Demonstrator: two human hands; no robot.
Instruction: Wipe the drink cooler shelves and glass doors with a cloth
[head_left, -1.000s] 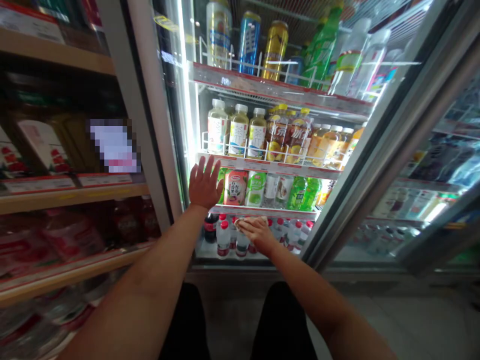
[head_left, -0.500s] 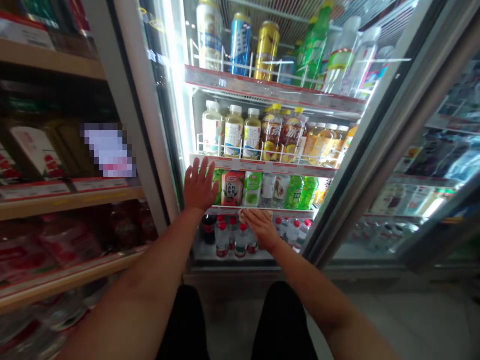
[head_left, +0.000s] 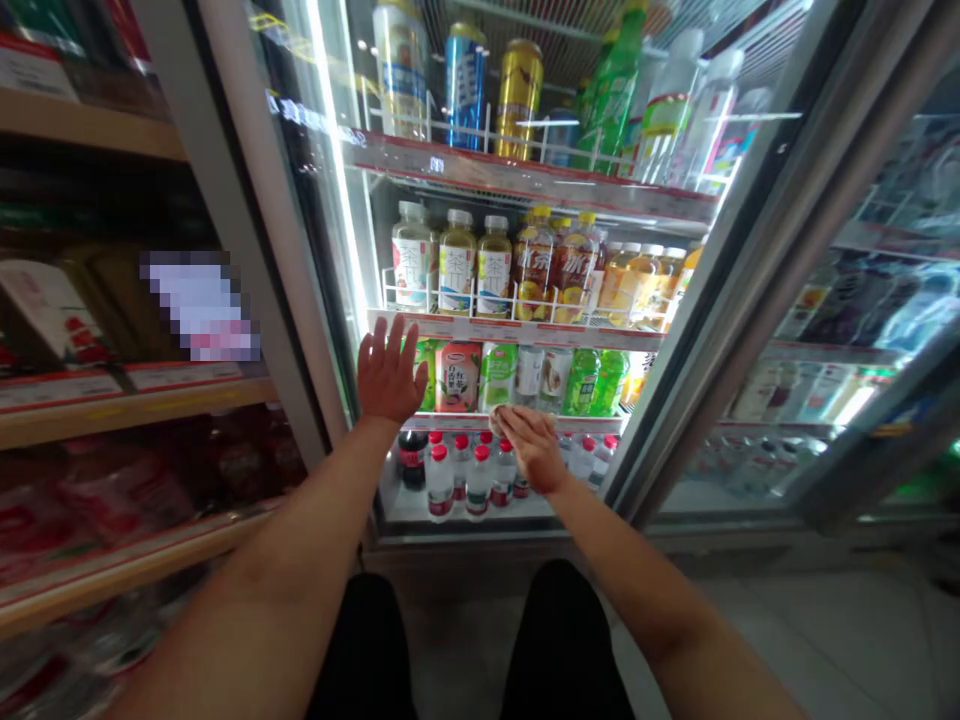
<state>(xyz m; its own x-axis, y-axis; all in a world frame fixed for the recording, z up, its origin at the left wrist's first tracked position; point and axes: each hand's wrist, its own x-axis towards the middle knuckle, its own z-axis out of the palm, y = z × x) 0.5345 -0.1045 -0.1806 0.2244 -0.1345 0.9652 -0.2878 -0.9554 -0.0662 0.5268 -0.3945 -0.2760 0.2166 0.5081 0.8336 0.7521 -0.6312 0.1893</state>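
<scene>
My left hand (head_left: 389, 372) is spread against the glass door (head_left: 379, 495) of a lit drinks fridge, fingers apart and pointing up. Lower and to the right, my right hand (head_left: 531, 445) presses a pale cloth (head_left: 496, 419) to the same glass. Only a little of the cloth shows past the fingers. Behind my left hand, inside the fridge, stand a red tea carton (head_left: 457, 378) and a green drink pack (head_left: 498, 375). Red-capped bottles (head_left: 478, 482) sit on the fridge floor, below my right hand.
A thick metal door frame (head_left: 720, 300) slants along the right side. Wooden shelves (head_left: 150, 415) with bottles stand close on the left. Tea bottles (head_left: 493, 265) and cans (head_left: 518, 98) fill the upper fridge shelves. My knees (head_left: 566, 640) are below, over a tiled floor (head_left: 750, 620).
My right hand has shifted slightly right with the cloth, its fingers now more bunched. My left hand stays flat on the glass. The whole view has moved a little.
</scene>
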